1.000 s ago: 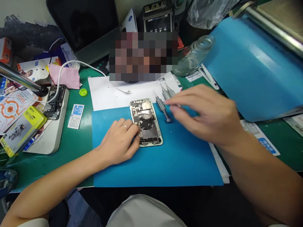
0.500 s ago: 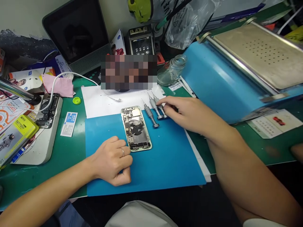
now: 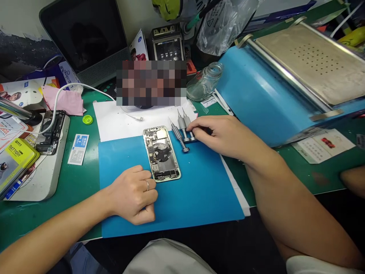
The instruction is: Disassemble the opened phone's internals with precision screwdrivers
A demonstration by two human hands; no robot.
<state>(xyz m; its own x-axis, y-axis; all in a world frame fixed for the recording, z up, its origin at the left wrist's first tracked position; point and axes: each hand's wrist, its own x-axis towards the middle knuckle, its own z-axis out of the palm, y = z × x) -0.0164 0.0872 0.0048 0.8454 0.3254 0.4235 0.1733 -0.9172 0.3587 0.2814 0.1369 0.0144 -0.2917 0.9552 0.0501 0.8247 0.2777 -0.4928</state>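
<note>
screwdrivers [image 3: 176, 133]: tips far-left | opened phone [image 3: 163, 160]: long axis slants likewise

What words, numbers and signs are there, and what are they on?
"BATTERY": on the yellow box.
"AIFE", then blurred letters: on the dark device.
A triangle sign: on the clear plastic bag.
Too small or blurred to read: print on the blue-and-grey card, the card with a red picture, the white slip, and all other print.
</note>
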